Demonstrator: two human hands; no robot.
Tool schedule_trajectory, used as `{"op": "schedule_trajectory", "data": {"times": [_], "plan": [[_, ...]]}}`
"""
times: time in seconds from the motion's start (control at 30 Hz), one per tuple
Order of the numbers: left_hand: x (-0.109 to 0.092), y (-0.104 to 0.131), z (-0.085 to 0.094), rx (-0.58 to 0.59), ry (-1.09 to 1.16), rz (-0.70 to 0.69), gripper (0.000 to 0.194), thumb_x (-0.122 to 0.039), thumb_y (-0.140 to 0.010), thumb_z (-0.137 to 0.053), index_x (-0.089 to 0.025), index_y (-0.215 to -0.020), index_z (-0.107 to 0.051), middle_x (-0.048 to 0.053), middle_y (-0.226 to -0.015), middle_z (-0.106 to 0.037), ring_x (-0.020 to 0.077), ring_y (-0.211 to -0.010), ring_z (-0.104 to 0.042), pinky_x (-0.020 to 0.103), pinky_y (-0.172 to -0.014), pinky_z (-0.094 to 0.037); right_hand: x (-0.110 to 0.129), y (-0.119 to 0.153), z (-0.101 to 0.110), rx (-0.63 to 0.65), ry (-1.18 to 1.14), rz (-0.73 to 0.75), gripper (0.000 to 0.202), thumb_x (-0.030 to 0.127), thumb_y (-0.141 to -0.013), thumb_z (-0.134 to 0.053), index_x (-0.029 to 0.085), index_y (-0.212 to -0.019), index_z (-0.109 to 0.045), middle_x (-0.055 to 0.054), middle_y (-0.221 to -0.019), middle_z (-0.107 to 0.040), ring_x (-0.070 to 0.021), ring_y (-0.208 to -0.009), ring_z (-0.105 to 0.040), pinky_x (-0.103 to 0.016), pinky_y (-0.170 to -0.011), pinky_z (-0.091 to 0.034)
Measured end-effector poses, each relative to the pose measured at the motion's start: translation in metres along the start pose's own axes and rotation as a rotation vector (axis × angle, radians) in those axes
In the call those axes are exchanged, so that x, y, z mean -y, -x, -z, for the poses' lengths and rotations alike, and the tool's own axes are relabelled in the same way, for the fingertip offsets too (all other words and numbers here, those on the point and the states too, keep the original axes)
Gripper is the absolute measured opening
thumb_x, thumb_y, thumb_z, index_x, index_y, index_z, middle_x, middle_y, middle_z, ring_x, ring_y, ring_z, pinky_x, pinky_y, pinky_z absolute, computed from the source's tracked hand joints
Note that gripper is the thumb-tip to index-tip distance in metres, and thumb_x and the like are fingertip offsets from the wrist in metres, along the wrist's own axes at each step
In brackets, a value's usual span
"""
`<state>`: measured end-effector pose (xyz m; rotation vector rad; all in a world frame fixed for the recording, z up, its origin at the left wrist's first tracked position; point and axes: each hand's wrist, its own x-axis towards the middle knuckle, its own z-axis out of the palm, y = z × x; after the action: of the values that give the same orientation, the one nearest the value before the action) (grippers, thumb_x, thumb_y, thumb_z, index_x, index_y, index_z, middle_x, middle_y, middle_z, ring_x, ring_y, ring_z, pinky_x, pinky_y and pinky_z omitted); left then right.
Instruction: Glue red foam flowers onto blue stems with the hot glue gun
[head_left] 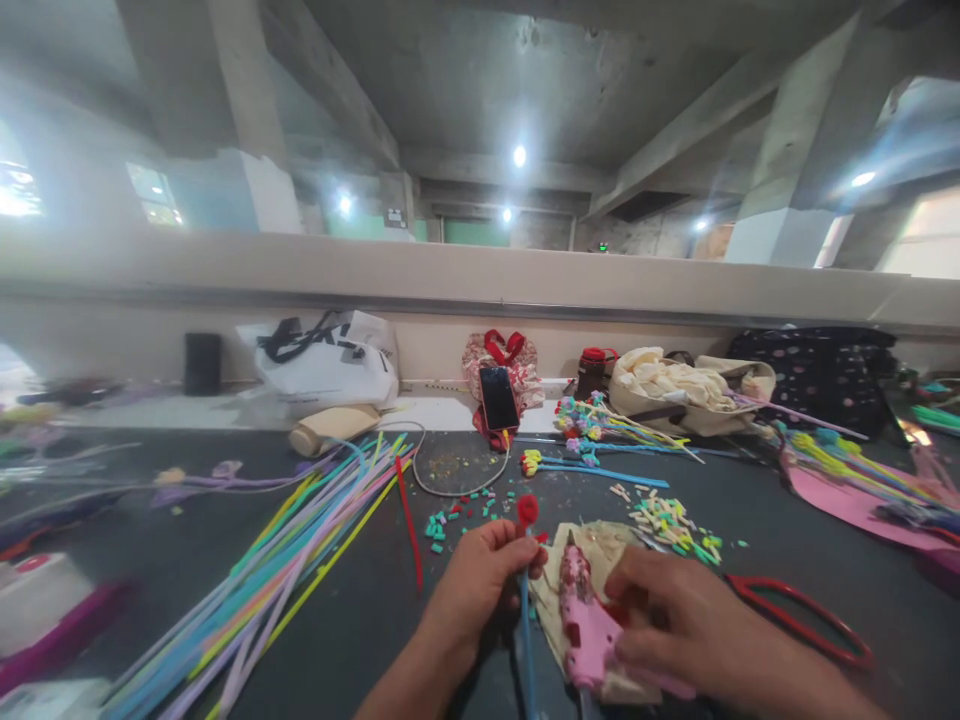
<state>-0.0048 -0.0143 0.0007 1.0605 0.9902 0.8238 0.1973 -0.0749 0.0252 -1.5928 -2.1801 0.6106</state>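
My left hand (487, 570) pinches a blue pipe-cleaner stem (528, 640) topped by a small red coiled flower head (528, 510). A bit of red shows beside the fingertips. On a folded beige cloth (551, 600) lies a pink hot glue gun (589, 625), its nozzle pointing away from me. My right hand (667, 615) is curled around the glue gun's handle side, fingers bent and thumb against the pink body. The fingers partly hide the handle, and something red shows between them.
Long coloured pipe cleaners (300, 560) lie to the left beside a red strip (409, 525). Cut pieces (671, 520) are scattered ahead, near finished stems (600, 470). Red-handled scissors (806, 615) lie at right. A phone (498, 398) with a cable (450, 492) and bags (330, 365) stand behind.
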Motion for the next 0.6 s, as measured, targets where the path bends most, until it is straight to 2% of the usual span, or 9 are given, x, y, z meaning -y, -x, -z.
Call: {"op": "schedule_trajectory", "data": {"times": [0.1, 0.27, 0.4, 0.5, 0.6], "plan": [[0.006, -0.004, -0.007, -0.030, -0.149, -0.032, 0.017, -0.031, -0.062, -0.056, -0.016, -0.065, -0.051, -0.001, -0.056, -0.058, 0.0072, -0.044, -0.044, 0.019, -0.042, -0.028, 0.003, 0.013, -0.009, 0.010, 0.232, 0.034, 0.021, 0.027, -0.062, -0.061, 0.019, -0.082, -0.060, -0.003, -0.080, -0.058, -0.0168, -0.070, -0.050, -0.024, -0.059, -0.034], [0.017, -0.016, -0.011, -0.051, -0.377, -0.216, 0.009, -0.023, -0.062, -0.052, -0.019, -0.059, -0.044, -0.005, -0.048, -0.053, 0.0088, -0.046, -0.046, 0.020, -0.045, -0.029, 0.000, 0.007, -0.015, 0.003, 0.208, 0.057, 0.018, 0.019, -0.063, -0.055, 0.019, -0.080, -0.061, -0.003, -0.081, -0.057, -0.0167, -0.073, -0.050, -0.024, -0.064, -0.034], [0.019, -0.020, -0.011, -0.050, -0.477, -0.222, 0.007, -0.021, -0.065, -0.046, -0.020, -0.060, -0.041, -0.002, -0.053, -0.060, 0.0120, -0.052, -0.053, 0.021, -0.050, -0.034, -0.013, 0.006, -0.005, 0.019, -0.019, 0.028, 0.017, 0.018, -0.065, -0.054, 0.020, -0.079, -0.062, 0.001, -0.077, -0.057, -0.0145, -0.070, -0.050, -0.023, -0.063, -0.035], [0.018, -0.021, -0.012, -0.045, -0.480, -0.191, 0.008, -0.023, -0.066, -0.045, -0.021, -0.060, -0.040, 0.001, -0.061, -0.065, 0.0135, -0.055, -0.057, 0.022, -0.053, -0.037, -0.032, 0.010, 0.006, 0.006, -0.318, -0.016, 0.017, 0.028, -0.068, -0.055, 0.019, -0.079, -0.063, 0.001, -0.074, -0.057, -0.0155, -0.069, -0.050, -0.023, -0.061, -0.036], [0.018, -0.022, -0.014, -0.050, -0.440, -0.172, 0.008, -0.023, -0.065, -0.045, -0.021, -0.059, -0.040, 0.002, -0.061, -0.066, 0.0137, -0.055, -0.058, 0.022, -0.052, -0.037, -0.050, 0.016, 0.011, -0.099, -0.662, -0.126, 0.025, 0.036, -0.061, -0.062, 0.016, -0.076, -0.065, -0.001, -0.067, -0.058, -0.0164, -0.062, -0.051, -0.025, -0.056, -0.038]]}}
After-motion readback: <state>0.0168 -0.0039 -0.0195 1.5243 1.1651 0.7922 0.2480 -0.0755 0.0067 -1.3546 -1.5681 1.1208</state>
